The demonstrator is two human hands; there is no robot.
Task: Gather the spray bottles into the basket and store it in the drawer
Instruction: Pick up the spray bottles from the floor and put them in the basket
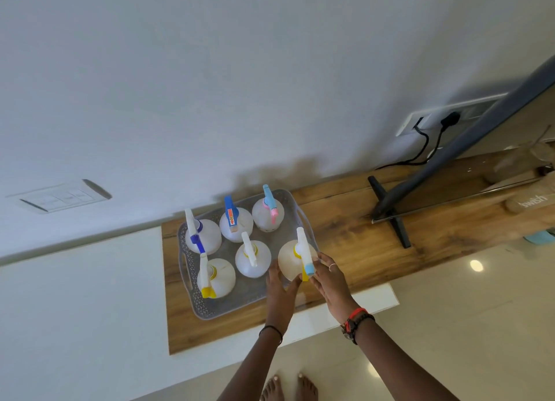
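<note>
Now my left hand [280, 283] and right hand [329, 282] wrap curled fingers [327, 262] round the round translucent white plastic spray bottle [292, 258], mid-frame in the grey perforated plastic basket [255, 306]. It likely handles light, stiff and slick, so I'd grasp its neck.

just head cam, wide-angle; peers steeply down at wooden shelf [345, 241] against wall [210, 70]; frame rolled sideways; basket [240, 298] close, low-centre

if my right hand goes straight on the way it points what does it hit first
The cream bottle in the basket; your right hand looks already against its sprayer.
</note>
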